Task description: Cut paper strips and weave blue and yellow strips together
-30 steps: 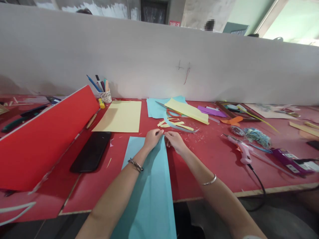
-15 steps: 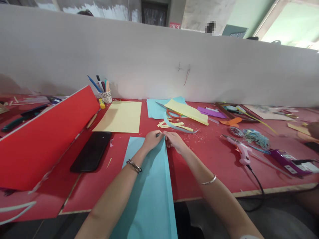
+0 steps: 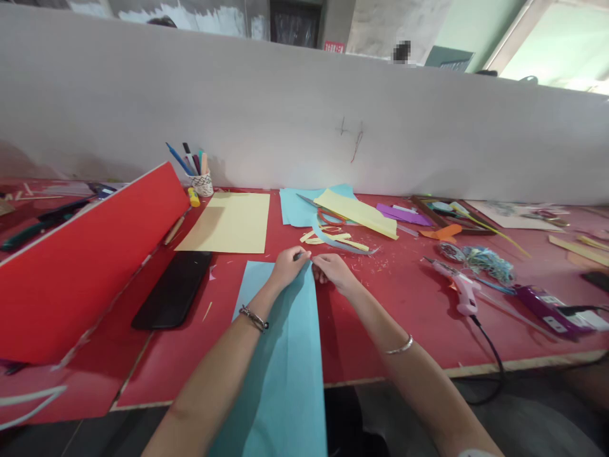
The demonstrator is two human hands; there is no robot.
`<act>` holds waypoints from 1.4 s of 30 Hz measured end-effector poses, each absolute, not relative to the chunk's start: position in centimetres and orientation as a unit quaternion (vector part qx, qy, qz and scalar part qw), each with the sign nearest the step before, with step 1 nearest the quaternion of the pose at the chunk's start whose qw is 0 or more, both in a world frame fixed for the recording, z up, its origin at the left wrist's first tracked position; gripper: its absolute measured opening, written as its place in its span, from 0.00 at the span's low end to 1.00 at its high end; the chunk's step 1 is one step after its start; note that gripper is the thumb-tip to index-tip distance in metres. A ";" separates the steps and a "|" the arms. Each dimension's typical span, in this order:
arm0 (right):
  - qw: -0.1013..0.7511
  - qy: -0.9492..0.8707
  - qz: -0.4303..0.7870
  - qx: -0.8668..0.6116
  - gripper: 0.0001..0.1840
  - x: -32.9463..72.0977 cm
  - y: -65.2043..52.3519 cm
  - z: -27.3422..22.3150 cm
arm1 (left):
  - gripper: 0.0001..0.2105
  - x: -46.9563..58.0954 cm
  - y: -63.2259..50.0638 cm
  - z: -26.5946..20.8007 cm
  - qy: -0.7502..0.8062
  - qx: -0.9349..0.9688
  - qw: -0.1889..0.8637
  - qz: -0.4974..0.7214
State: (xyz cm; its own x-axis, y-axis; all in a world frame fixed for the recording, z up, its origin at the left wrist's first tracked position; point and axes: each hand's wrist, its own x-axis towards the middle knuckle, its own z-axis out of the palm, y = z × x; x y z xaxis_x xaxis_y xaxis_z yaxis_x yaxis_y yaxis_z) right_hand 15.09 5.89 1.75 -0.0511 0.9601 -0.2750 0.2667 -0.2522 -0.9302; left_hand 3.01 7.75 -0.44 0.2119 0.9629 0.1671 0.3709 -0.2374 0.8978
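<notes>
A long sheet of light blue paper (image 3: pixel 290 355) lies under my forearms and reaches past the front edge of the red table. At its far right corner my left hand (image 3: pixel 287 266) is closed on the paper in a pinch. A small dark thing shows between the left fingers, too little of it to name. My right hand (image 3: pixel 333 271) pinches the same corner from the right side, its fingertips almost touching the left ones. The paper's corner is mostly hidden by the fingers.
Beyond my hands lie yellow paper strips (image 3: pixel 347 241), scissors (image 3: pixel 332 216) partly under yellow paper (image 3: pixel 356 214), and blue sheets (image 3: pixel 291 209). A black phone (image 3: pixel 174 292) and a red panel (image 3: pixel 99 266) are left. A pink glue gun (image 3: pixel 461 285) with its cord lies right.
The narrow flap along the blue paper's right edge stood up before; now that edge looks flat. Both hands have shifted slightly left, and their fingertips are a little farther apart.
</notes>
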 end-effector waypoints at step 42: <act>0.267 -0.553 0.505 -0.607 0.24 16.0 5.7 2.4 | 0.12 1.6 8.3 -1.2 0.530 0.701 0.279 0.388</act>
